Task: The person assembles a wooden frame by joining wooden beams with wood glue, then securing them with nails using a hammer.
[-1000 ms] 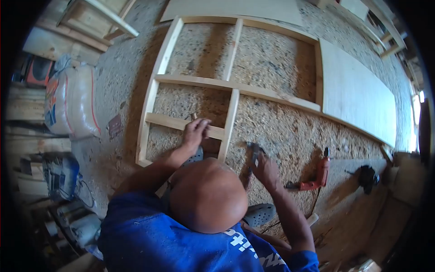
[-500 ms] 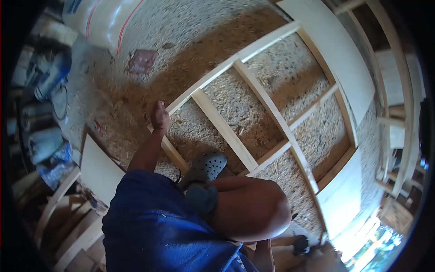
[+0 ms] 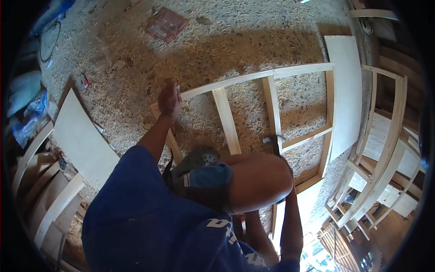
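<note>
A light wooden frame (image 3: pixel 228 121) with crosspieces lies on the chip-strewn floor. At its near left corner, my left hand (image 3: pixel 170 102) is closed around the end of the long outer rail. A hammer (image 3: pixel 273 141) shows just beyond my bent knee, its head over a crosspiece. My right hand (image 3: pixel 290 183) is mostly hidden behind the knee; its arm leads up to the hammer handle, which it appears to grip. My foot in a grey clog (image 3: pixel 203 157) is inside the frame's near end.
A pale panel (image 3: pixel 346 90) lies along the frame's far side, and another board (image 3: pixel 84 140) is at the left. More wooden frames (image 3: pixel 385 158) stand at the right. A flattened reddish packet (image 3: pixel 166 25) and plastic bags (image 3: pixel 26 102) lie on the floor.
The view has turned, so the frame appears rotated. My right arm has come up from below the knee, and the hammer now shows over the frame. My left hand stays on the corner.
</note>
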`<state>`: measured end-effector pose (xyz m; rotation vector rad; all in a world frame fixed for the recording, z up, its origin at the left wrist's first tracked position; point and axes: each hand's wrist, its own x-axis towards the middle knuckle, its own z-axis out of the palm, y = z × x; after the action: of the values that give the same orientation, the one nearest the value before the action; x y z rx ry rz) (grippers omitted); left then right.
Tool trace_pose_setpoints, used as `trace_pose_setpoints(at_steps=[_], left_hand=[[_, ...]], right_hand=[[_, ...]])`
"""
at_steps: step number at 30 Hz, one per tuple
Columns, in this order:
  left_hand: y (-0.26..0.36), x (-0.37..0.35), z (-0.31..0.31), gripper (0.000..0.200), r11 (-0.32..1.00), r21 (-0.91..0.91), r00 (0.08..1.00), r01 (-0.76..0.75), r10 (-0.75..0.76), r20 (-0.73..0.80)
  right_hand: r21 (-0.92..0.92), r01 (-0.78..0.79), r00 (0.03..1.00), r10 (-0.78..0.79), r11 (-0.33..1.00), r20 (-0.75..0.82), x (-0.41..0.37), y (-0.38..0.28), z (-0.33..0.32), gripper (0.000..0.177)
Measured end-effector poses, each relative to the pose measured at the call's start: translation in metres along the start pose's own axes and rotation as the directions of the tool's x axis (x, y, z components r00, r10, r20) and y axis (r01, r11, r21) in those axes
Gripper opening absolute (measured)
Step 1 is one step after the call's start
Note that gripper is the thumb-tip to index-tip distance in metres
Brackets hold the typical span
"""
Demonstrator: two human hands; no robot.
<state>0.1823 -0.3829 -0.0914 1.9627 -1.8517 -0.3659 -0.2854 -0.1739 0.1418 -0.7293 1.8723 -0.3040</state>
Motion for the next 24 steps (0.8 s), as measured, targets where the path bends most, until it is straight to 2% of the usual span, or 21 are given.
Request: trace_pose_setpoints(at_steps=[2, 4, 5, 6, 7, 8, 10, 11, 12, 13, 14, 15, 18, 19, 20, 21, 23, 24], left_hand=[[0.004, -0.003, -0.005, 0.018, 1.0, -0.02, 1.0, 0.004, -0.004, -0.028], [0.012, 0.003, -0.013, 0.017, 0.985, -0.048, 0.985, 0.167, -0.165, 0.048], [0.015, 0.006, -0.011, 0.017, 0.981, -0.046, 0.982, 0.187, -0.185, 0.033], [0.015, 0.012, -0.007, 0.017, 0.944, -0.024, 0.944, 0.328, -0.327, 0.045], [0.015, 0.015, -0.005, 0.019, 0.89, 0.005, 0.888, 0.457, -0.456, 0.061], [0.015, 0.018, -0.003, 0.019, 0.886, 0.014, 0.884, 0.463, -0.463, 0.059], [0.018, 0.027, 0.001, 0.023, 0.789, 0.126, 0.779, 0.602, -0.614, 0.125], [0.022, 0.021, 0.001, 0.023, 0.783, 0.132, 0.773, 0.608, -0.622, 0.129], [0.024, 0.021, 0.002, 0.022, 0.794, 0.129, 0.792, 0.594, -0.606, 0.08], [0.024, 0.025, 0.002, 0.022, 0.808, 0.127, 0.812, 0.576, -0.583, 0.029], [0.025, 0.028, 0.002, 0.022, 0.806, 0.131, 0.811, 0.577, -0.585, 0.029], [0.026, 0.029, 0.001, 0.021, 0.82, 0.126, 0.827, 0.558, -0.562, -0.007], [0.034, 0.024, -0.005, 0.018, 0.836, 0.11, 0.843, 0.538, -0.537, -0.042], [0.033, 0.026, -0.005, 0.016, 0.847, 0.093, 0.852, 0.523, -0.52, -0.06], [0.032, 0.026, -0.004, 0.016, 0.845, 0.093, 0.85, 0.527, -0.524, -0.054], [0.031, 0.026, -0.002, 0.016, 0.846, 0.101, 0.852, 0.524, -0.521, -0.057], [0.028, 0.024, 0.0, 0.015, 0.841, 0.113, 0.848, 0.529, -0.528, -0.049], [0.027, 0.024, 0.0, 0.015, 0.844, 0.11, 0.851, 0.524, -0.524, -0.033]], right_hand=[[-0.085, 0.023, 0.995, -0.014, 0.996, 0.103, 0.056, -0.047, 0.028, 0.052], [-0.305, 0.122, 0.986, -0.079, 0.944, 0.15, 0.103, -0.066, 0.056, 0.052], [-0.337, 0.193, 0.979, -0.161, 0.921, 0.121, 0.121, -0.071, 0.073, 0.052], [-0.367, 0.261, 0.965, -0.243, 0.893, 0.097, 0.137, -0.077, 0.088, 0.052], [-0.369, 0.268, 0.963, -0.243, 0.89, 0.113, 0.149, -0.083, 0.1, 0.052], [-0.376, 0.21, 0.977, -0.182, 0.903, 0.107, 0.16, -0.09, 0.11, 0.049], [-0.382, 0.163, 0.985, -0.131, 0.91, 0.109, 0.175, -0.101, 0.128, 0.046], [-0.639, 0.344, 0.905, -0.424, 0.688, 0.03, 0.173, -0.101, 0.134, 0.042], [-0.839, 0.405, 0.721, -0.691, 0.363, 0.049, 0.177, -0.104, 0.142, 0.039], [-0.836, 0.411, 0.719, -0.693, 0.365, 0.051, 0.185, -0.11, 0.154, 0.039], [-0.607, 0.536, 0.729, -0.685, 0.587, -0.018, 0.192, -0.116, 0.166, 0.041], [-0.307, 0.606, 0.753, -0.654, 0.734, -0.075, 0.2, -0.121, 0.179, 0.043], [-0.342, 0.574, 0.781, -0.623, 0.744, -0.043, 0.236, -0.134, 0.226, 0.047], [-0.238, 0.431, 0.898, -0.441, 0.87, 0.012, 0.24, -0.149, 0.237, 0.049], [-0.148, 0.251, 0.967, -0.24, 0.956, 0.088, 0.239, -0.161, 0.24, 0.052], [-0.155, 0.247, 0.968, -0.236, 0.956, 0.091, 0.236, -0.166, 0.24, 0.052], [-0.027, 0.171, 0.983, -0.169, 0.985, 0.074, 0.225, -0.174, 0.239, 0.051], [-0.037, 0.163, 0.984, -0.16, 0.986, 0.079, 0.222, -0.171, 0.24, 0.051]])
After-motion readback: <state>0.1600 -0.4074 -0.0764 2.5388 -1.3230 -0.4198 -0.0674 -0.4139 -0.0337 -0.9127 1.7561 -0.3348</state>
